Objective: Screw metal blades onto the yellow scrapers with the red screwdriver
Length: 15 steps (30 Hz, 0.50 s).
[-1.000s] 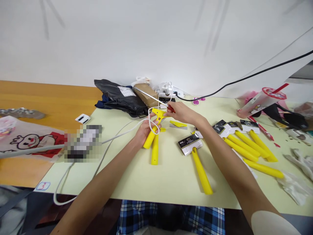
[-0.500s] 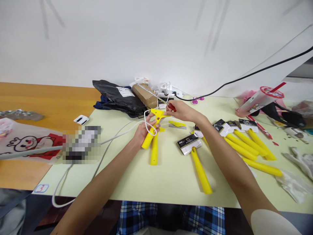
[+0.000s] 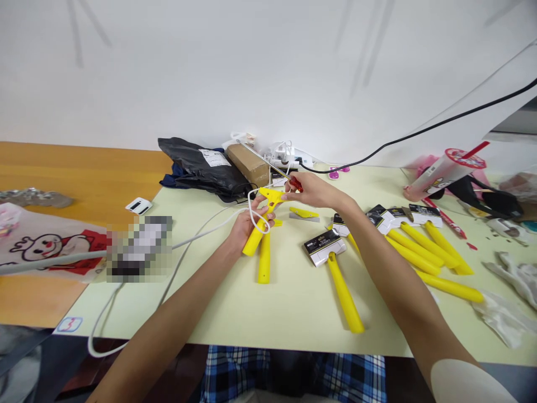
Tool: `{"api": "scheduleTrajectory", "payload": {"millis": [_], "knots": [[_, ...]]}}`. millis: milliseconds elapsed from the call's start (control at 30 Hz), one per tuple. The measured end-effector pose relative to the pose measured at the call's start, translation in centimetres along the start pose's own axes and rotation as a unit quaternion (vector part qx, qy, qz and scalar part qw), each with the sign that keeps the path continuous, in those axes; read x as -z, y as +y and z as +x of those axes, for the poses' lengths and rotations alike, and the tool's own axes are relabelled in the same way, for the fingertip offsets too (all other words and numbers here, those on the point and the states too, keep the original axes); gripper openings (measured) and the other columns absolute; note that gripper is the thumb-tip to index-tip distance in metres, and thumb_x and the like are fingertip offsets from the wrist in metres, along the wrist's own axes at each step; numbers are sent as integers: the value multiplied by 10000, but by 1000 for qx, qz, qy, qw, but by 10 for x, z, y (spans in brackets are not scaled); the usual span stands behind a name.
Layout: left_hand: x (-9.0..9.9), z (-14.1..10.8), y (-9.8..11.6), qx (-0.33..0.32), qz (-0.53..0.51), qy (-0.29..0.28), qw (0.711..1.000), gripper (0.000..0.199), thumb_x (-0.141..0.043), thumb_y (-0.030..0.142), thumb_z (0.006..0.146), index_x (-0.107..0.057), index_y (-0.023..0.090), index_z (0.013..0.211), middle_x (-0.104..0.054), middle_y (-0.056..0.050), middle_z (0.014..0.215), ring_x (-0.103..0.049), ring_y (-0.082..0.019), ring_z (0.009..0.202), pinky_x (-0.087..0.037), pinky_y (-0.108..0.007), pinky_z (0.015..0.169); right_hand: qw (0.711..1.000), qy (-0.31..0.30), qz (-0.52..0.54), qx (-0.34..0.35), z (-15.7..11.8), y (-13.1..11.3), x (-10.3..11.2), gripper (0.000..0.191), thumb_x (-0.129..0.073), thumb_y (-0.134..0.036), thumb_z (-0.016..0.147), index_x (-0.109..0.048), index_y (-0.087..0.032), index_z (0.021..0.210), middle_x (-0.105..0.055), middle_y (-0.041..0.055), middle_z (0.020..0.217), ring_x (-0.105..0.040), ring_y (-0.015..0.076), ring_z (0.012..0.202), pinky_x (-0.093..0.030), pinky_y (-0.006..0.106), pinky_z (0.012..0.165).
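Observation:
My left hand (image 3: 244, 226) is wrapped round the handle of a yellow scraper (image 3: 254, 242), its T-shaped head pointing up and away from me. My right hand (image 3: 315, 191) grips a screwdriver (image 3: 296, 184) by its red handle, with the long metal shaft pointing up and left, clear of the scraper. The thumb and a fingertip of that hand touch the right end of the scraper head. Below lies a second yellow scraper handle (image 3: 264, 266), partly covered. A yellow clamp piece with a grey blade (image 3: 304, 214) rests just right of the held scraper.
Packaged yellow scrapers (image 3: 346, 296) lie at centre right, several more beyond my right forearm. White cable (image 3: 205, 234) loops across my left hand. A black bag (image 3: 205, 168) and cardboard box (image 3: 248, 164) stand at the back; a drink cup (image 3: 436, 173) leans at right.
Almost nothing differs. The screwdriver and my right hand have shifted very slightly to the right; my left hand keeps the scraper in the same place.

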State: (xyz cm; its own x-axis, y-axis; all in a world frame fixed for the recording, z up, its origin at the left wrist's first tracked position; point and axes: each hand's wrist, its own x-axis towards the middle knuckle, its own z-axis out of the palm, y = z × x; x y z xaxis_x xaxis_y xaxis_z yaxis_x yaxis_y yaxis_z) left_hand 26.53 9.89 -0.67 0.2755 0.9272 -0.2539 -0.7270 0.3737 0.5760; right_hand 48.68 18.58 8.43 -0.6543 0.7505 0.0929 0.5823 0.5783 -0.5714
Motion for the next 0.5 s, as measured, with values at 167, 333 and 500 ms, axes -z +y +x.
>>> {"api": "scheduleTrajectory", "payload": {"millis": [167, 333, 500], "knots": [[-2, 2, 1, 13, -5, 25, 1000, 485, -780, 52, 838, -624, 236, 1259, -627, 11, 831, -597, -94, 568, -432, -169, 486, 998, 28, -37, -31, -2, -1, 5, 408, -655, -542, 1063, -443, -261, 857, -554, -4, 820, -440, 186, 710, -337, 367, 682], [0, 8, -1, 7, -53, 42, 998, 429, -748, -12, 822, -621, 206, 1169, -721, -53, 1025, -663, -95, 658, -477, -175, 540, 992, 68, -68, -79, -14, -17, 29, 395, -488, -578, 1141, -483, -251, 920, -640, 54, 877, -507, 217, 728, -360, 389, 691], [-2, 9, 0, 20, -63, 50, 997, 420, -709, -34, 834, -610, 192, 1174, -740, -144, 1281, -694, -86, 706, -491, -166, 569, 992, 105, -57, -47, -33, -35, 56, 224, -586, -409, 1092, -671, -215, 1021, -721, 101, 1005, -615, 257, 823, -467, 424, 745]]}}
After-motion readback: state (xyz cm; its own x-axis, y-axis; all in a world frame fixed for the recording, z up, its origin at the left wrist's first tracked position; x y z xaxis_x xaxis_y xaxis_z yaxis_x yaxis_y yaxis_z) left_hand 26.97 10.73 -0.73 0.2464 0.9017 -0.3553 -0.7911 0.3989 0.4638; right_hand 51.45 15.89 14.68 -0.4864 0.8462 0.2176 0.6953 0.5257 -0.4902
